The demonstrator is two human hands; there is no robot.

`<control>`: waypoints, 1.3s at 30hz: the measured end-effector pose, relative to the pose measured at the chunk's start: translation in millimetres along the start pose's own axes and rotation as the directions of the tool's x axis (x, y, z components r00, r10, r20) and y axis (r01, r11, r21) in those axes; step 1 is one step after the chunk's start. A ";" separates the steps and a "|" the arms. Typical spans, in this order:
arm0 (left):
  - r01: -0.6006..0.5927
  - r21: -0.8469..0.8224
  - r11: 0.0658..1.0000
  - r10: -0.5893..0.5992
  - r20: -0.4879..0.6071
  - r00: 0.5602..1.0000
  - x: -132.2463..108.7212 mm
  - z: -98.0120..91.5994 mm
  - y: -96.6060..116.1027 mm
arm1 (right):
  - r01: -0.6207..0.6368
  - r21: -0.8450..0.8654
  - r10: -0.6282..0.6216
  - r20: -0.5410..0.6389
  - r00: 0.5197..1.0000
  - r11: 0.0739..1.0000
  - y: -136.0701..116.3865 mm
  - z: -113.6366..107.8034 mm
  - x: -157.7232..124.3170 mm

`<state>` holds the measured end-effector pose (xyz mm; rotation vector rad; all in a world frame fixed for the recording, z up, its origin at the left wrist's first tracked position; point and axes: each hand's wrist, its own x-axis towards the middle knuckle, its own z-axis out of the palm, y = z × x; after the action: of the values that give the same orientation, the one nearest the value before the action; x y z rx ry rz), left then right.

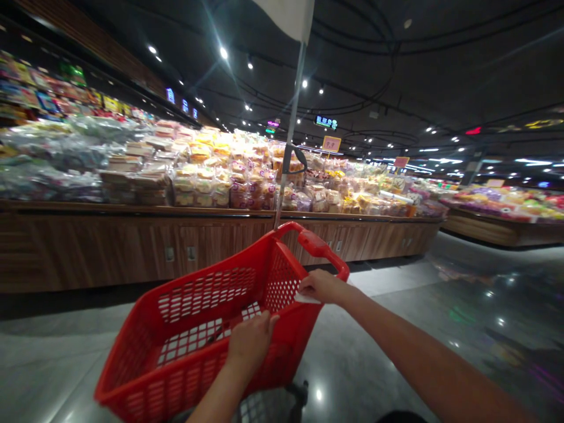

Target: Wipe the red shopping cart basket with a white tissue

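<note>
A red plastic shopping cart (194, 355) stands before me, its basket turned to the left and its handle at the upper right. My left hand (251, 339) is closed over the near side rim of the basket. My right hand (321, 286) is closed on a white piece (307, 298), perhaps paper, at the cart's rear corner near the red handle (314, 242). A tall pole (294, 111) rises from the far end of the handle. Through the basket's lattice the floor shows, with a small dark item or part low inside that I cannot make out.
Beyond the cart runs a long wood-panelled display counter (110, 247) piled with bagged goods (198, 182). Another display stand (506, 226) is at the right. Shiny grey floor (388, 329) lies around the cart. A price sign (332, 144) stands above the goods.
</note>
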<state>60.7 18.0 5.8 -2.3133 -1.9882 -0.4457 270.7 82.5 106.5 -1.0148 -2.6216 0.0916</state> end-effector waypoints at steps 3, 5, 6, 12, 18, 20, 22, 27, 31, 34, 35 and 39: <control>0.002 -0.005 1.000 -0.002 0.006 1.000 -0.1 -0.7 0.1 | 0.003 -0.003 -0.003 -0.025 1.000 1.000 5.1 -1.2 1.3; 0.004 -0.007 1.000 -0.004 0.008 1.000 -0.1 -0.9 -0.3 | 0.012 -0.008 -0.012 -0.050 0.999 1.000 2.3 2.5 2.4; 0.003 -0.007 1.000 -0.003 0.008 1.000 -0.1 -0.9 -0.6 | 0.017 -0.013 -0.018 -0.062 0.998 1.000 -0.8 5.5 2.6; 0.002 -0.005 1.000 -0.002 0.008 1.000 -1.4 -0.7 -5.2 | -0.031 -0.067 0.021 -0.149 0.989 0.997 2.4 -2.2 -17.4; 0.001 0.005 1.000 -0.001 0.006 1.000 -0.5 0.5 -9.4 | -0.230 -0.175 0.157 -0.354 0.922 0.957 31.7 -24.1 -57.6; -0.004 0.011 1.000 0.004 0.003 1.000 -0.4 0.4 -10.9 | -0.241 -0.219 0.127 -0.433 0.892 0.946 27.2 -10.4 -65.9; -0.008 0.017 1.000 0.008 0.002 1.000 -0.8 -0.5 -12.8 | -0.156 -0.218 0.042 -0.453 0.891 0.963 19.7 8.2 -71.4; -0.023 0.032 0.999 0.023 0.002 1.000 -2.6 -5.0 -18.3 | -0.075 -0.085 0.004 -0.636 0.771 0.994 20.0 35.8 -81.7; -0.024 0.046 0.999 0.024 0.005 1.000 -2.8 -4.8 -22.4 | -0.241 0.234 0.311 -0.878 0.362 0.942 22.6 52.3 -83.1; -0.047 0.054 0.997 0.048 -0.012 0.999 -3.3 -2.9 -26.7 | -0.250 0.407 0.458 -0.868 0.195 0.878 4.0 80.3 -75.7; -0.058 0.056 0.997 0.059 -0.017 0.998 -3.8 -2.6 -28.5 | -0.240 0.435 0.483 -0.852 0.201 0.868 -5.3 91.6 -72.4; -0.086 0.071 0.994 0.088 -0.022 0.996 -6.7 -4.7 -36.6 | -0.194 0.519 0.554 -0.779 0.294 0.832 -37.2 126.0 -62.9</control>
<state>23.4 16.6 3.4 -2.3292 -1.8519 -0.3913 249.5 20.2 -23.4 -1.0973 -1.2226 0.0508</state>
